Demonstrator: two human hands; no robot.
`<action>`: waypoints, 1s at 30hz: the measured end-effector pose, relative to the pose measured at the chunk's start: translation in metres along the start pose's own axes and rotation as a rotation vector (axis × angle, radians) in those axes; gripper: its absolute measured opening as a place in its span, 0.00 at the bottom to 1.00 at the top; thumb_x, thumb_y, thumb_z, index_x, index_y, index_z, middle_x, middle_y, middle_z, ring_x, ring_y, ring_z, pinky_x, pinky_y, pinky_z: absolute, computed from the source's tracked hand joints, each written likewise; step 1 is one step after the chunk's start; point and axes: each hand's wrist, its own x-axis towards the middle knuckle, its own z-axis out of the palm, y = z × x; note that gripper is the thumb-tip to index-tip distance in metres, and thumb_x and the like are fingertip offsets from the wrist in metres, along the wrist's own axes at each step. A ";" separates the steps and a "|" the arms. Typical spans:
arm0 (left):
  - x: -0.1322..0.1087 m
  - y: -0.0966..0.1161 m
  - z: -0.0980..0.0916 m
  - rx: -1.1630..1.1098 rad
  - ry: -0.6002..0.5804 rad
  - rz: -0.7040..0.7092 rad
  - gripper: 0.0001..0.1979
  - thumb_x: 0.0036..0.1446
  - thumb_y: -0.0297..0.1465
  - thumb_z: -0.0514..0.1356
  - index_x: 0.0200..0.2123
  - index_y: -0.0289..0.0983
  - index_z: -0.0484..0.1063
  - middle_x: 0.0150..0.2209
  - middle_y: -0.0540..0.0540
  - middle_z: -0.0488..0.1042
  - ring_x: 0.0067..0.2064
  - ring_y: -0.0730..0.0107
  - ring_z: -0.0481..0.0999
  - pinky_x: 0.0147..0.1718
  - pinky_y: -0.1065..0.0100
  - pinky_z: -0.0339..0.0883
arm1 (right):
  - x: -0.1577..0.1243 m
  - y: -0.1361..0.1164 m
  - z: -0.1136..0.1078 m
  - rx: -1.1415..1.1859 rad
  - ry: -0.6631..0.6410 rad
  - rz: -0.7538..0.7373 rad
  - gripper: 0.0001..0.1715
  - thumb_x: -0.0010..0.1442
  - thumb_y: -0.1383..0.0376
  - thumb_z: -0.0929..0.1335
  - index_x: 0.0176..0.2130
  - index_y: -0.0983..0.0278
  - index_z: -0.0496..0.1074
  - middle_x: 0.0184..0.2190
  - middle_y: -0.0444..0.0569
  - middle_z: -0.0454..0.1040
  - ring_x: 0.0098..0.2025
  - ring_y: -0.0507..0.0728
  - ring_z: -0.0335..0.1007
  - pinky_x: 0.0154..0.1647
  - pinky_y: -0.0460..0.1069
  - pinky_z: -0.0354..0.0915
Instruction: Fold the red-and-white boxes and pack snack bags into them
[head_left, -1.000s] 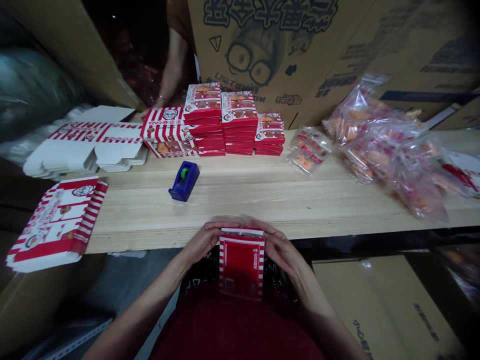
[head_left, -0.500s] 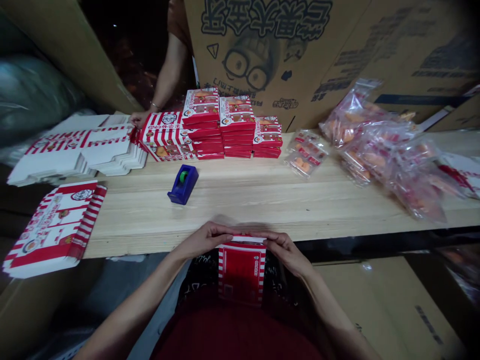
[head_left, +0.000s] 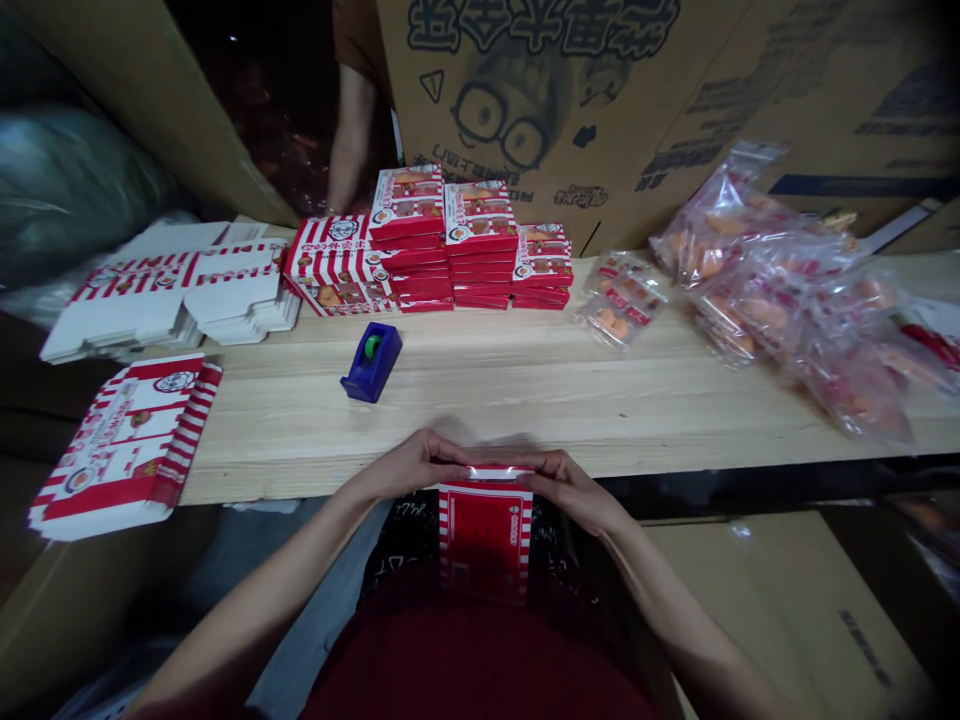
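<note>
A red and white striped box [head_left: 484,535] stands upright against my lap at the near edge of the wooden table [head_left: 525,400]. My left hand [head_left: 409,465] pinches its top edge from the left, fingers closed on it. My right hand [head_left: 566,487] grips the same top edge from the right. Both sets of fingertips meet over the box's top flap.
Stacks of finished red boxes [head_left: 465,245] sit at the table's back, with flat box blanks [head_left: 172,295] to their left and more blanks [head_left: 124,445] at the near left. A blue tape dispenser [head_left: 371,362] lies mid-table. Clear snack bags [head_left: 787,290] pile at right. Another person's arm [head_left: 352,130] reaches in behind.
My fingers have drawn together over the box's top edge, pressing the flap flat. The other person's hand has pulled back from the blanks at the back left.
</note>
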 end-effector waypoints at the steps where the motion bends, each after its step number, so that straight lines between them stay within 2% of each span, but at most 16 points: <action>1: 0.000 0.001 0.001 0.016 0.001 0.004 0.16 0.62 0.35 0.66 0.52 0.40 0.81 0.46 0.43 0.85 0.43 0.64 0.84 0.44 0.67 0.75 | -0.002 -0.003 0.000 -0.050 -0.008 -0.018 0.18 0.61 0.55 0.75 0.51 0.54 0.81 0.45 0.48 0.85 0.51 0.62 0.81 0.64 0.65 0.66; 6: -0.001 0.002 0.005 0.068 0.003 0.021 0.15 0.62 0.36 0.66 0.52 0.42 0.81 0.49 0.43 0.83 0.44 0.63 0.84 0.46 0.66 0.75 | -0.016 -0.010 -0.007 -0.143 -0.091 0.001 0.24 0.65 0.50 0.72 0.58 0.53 0.77 0.53 0.48 0.83 0.57 0.62 0.77 0.66 0.66 0.63; 9: -0.003 0.004 0.007 0.057 0.018 0.005 0.15 0.62 0.35 0.66 0.51 0.42 0.81 0.49 0.43 0.83 0.45 0.62 0.84 0.47 0.65 0.75 | -0.024 -0.014 -0.008 -0.137 -0.140 0.025 0.26 0.69 0.49 0.68 0.62 0.51 0.72 0.60 0.47 0.77 0.63 0.61 0.72 0.71 0.66 0.56; 12: -0.004 0.004 0.007 0.069 0.021 0.004 0.15 0.62 0.35 0.66 0.51 0.43 0.81 0.50 0.44 0.83 0.47 0.61 0.83 0.48 0.63 0.75 | -0.026 -0.019 -0.005 -0.194 -0.157 -0.013 0.25 0.70 0.49 0.66 0.63 0.49 0.71 0.64 0.45 0.73 0.68 0.61 0.65 0.74 0.65 0.50; 14: -0.005 0.003 0.005 0.083 0.015 0.006 0.15 0.62 0.35 0.66 0.52 0.43 0.81 0.50 0.43 0.83 0.48 0.61 0.83 0.49 0.62 0.75 | -0.023 -0.020 -0.004 -0.238 -0.169 -0.033 0.25 0.70 0.49 0.66 0.63 0.49 0.71 0.64 0.45 0.73 0.69 0.61 0.65 0.74 0.65 0.50; 19: -0.007 0.007 0.006 0.116 -0.004 0.026 0.16 0.64 0.36 0.64 0.53 0.41 0.81 0.50 0.43 0.83 0.48 0.60 0.83 0.50 0.61 0.74 | -0.016 -0.012 -0.006 -0.212 -0.125 -0.022 0.24 0.68 0.51 0.69 0.61 0.51 0.73 0.58 0.48 0.79 0.60 0.62 0.75 0.68 0.67 0.61; 24: -0.005 0.014 0.014 0.193 0.037 0.041 0.14 0.64 0.35 0.63 0.49 0.38 0.83 0.46 0.43 0.85 0.44 0.63 0.82 0.45 0.65 0.73 | -0.016 -0.016 -0.008 -0.278 -0.162 -0.031 0.23 0.67 0.52 0.70 0.60 0.51 0.75 0.56 0.47 0.80 0.61 0.61 0.74 0.70 0.67 0.58; 27: -0.001 0.012 0.019 0.192 0.124 0.051 0.11 0.61 0.34 0.66 0.44 0.36 0.84 0.42 0.42 0.85 0.42 0.63 0.83 0.43 0.66 0.73 | -0.016 -0.013 -0.002 -0.261 -0.086 -0.063 0.22 0.68 0.51 0.69 0.59 0.49 0.75 0.58 0.47 0.79 0.62 0.62 0.73 0.70 0.68 0.57; 30: 0.003 0.007 0.022 0.105 0.155 0.083 0.13 0.61 0.34 0.65 0.48 0.37 0.83 0.45 0.41 0.85 0.46 0.61 0.83 0.46 0.63 0.74 | -0.015 0.001 0.008 -0.192 0.093 -0.133 0.21 0.68 0.50 0.69 0.58 0.48 0.77 0.57 0.47 0.79 0.62 0.64 0.73 0.69 0.67 0.60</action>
